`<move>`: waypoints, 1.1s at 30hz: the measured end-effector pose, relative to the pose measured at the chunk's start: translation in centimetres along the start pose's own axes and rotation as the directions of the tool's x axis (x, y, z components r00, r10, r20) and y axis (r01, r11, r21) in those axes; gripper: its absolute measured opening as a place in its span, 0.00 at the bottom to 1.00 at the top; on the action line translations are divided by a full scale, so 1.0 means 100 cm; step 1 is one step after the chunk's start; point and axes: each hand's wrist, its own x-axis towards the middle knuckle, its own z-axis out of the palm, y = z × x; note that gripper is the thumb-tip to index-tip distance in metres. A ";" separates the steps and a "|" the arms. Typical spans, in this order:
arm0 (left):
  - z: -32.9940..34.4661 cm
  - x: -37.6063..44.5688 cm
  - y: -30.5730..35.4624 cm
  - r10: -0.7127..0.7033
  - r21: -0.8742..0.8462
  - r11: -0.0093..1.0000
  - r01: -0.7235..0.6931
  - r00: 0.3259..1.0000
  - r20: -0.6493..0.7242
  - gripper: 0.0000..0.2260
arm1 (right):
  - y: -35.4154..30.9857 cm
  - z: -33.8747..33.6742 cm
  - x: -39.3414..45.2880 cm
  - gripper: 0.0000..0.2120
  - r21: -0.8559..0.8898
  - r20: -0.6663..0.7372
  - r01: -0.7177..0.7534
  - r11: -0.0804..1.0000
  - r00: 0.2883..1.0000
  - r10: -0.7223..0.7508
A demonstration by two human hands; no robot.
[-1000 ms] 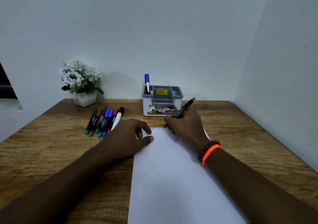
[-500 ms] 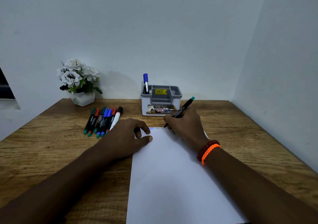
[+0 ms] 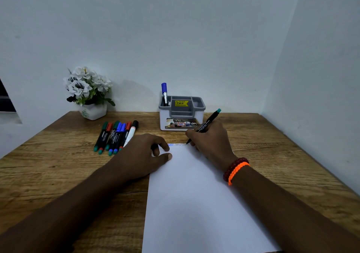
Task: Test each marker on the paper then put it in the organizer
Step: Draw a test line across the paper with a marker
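A white sheet of paper (image 3: 194, 198) lies on the wooden desk (image 3: 58, 165). My right hand (image 3: 211, 141) grips a black marker with a green end (image 3: 207, 123), its tip touching the paper's top edge beside a short blue scribble and a thin zigzag line (image 3: 178, 145). My left hand (image 3: 144, 155) rests on the paper's top left corner, fingers loosely bent and thumb flat. A grey and white organizer (image 3: 182, 113) stands behind the paper with one blue marker (image 3: 164, 93) upright in its left slot. Several loose markers (image 3: 115, 136) lie in a row to the left.
A small white pot of white flowers (image 3: 87, 93) stands at the back left of the desk. White walls close in behind and on the right. A dark window edge (image 3: 4, 101) shows at the far left.
The zigzag line on the paper has grown a little to the right as my right hand moved the marker tip. My left hand stays on the paper.
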 end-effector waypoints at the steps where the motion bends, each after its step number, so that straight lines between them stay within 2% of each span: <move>1: 0.000 0.000 0.000 0.000 -0.004 1.000 0.000 1.000 -0.007 0.10 | 0.000 0.000 0.000 0.09 -0.002 -0.003 0.002 1.000 1.000 -0.002; 33: -0.001 0.001 0.002 -0.012 0.001 1.000 0.012 1.000 0.009 0.11 | 0.004 -0.005 0.002 0.12 -0.034 -0.024 -0.027 0.999 0.999 0.027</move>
